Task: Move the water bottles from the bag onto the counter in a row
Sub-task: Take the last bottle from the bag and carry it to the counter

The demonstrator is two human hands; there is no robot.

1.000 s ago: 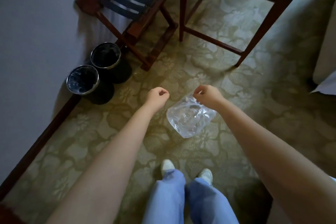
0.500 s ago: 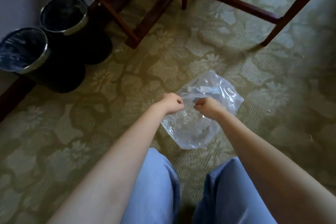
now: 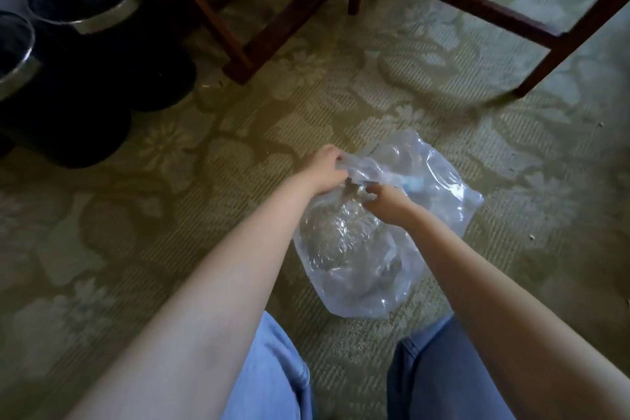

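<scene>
Far left of the hands stand two round black waste bins with silver rims. The left hand grips the bunched mouth of a clear crinkled plastic bag on the green patterned carpet. Just right of it, the right hand pinches the same mouth. The clear water bottles lie inside, beneath both hands, with one pale blue patch showing. Pulled apart hard, the thin film might split and spill them. No label reads.

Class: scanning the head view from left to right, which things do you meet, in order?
Cut-off bin → second bin → rack foot → left hand → right hand → slanted table leg. The bag spans both hands, so it is left out.
</scene>
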